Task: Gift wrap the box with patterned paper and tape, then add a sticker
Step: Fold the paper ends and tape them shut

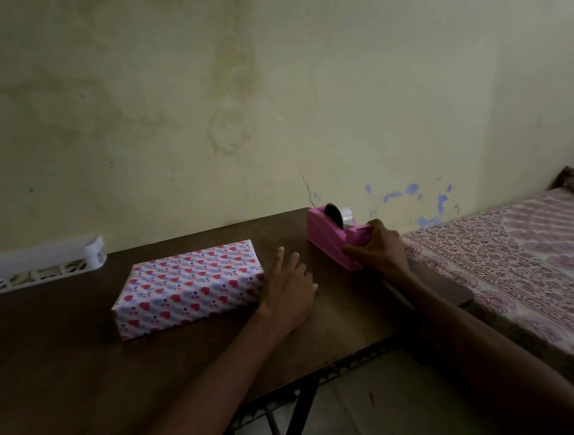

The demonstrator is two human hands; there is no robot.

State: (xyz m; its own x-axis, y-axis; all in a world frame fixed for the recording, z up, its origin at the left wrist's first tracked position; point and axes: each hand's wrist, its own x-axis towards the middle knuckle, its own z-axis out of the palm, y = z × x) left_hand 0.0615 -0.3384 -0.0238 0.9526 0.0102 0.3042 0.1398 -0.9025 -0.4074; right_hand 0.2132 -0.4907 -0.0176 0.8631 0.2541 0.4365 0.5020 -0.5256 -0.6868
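light: dim all over, fine detail is soft.
tape dispenser (328, 236): pink, sits on the far right part of the tabletop (65, 337), close to the wall. Its near end is covered by the right hand, so the cutter is hidden.
tape roll (342, 214): only the top arc shows above the dispenser body, with a dark hub and a pale roll. Cannot tell whether a strip is pulled out.
basket (38, 262): white and slotted, at the far left of the tabletop, cut off by the frame edge. Contents show only as pale and dark patches through the slots, unreadable.
box (188, 287): covered in patterned paper (red and purple hearts on pale stripes). It lies flat mid-tabletop, slightly skewed. Top and near side are visible, far side and underside hidden. Seams and tape are not discernible.
left hand (289, 287): palm down on the tabletop just right of the box. Fingers (280, 252) are straight, slightly spread, pointing toward the wall and holding nothing. The little-finger edge runs along the box's right end; touching or just beside, cannot tell.
right hand (375, 249): fingers (377, 225) are curled over the top of the dispenser's near end, thumb on its left side wall. It grips the dispenser.
box vs right hand: well apart, with the left hand between them.
forearms: both run out of the bottom of the frame.
bed (523, 267): patterned sheet, right of the tabletop, cut off at the right edge.
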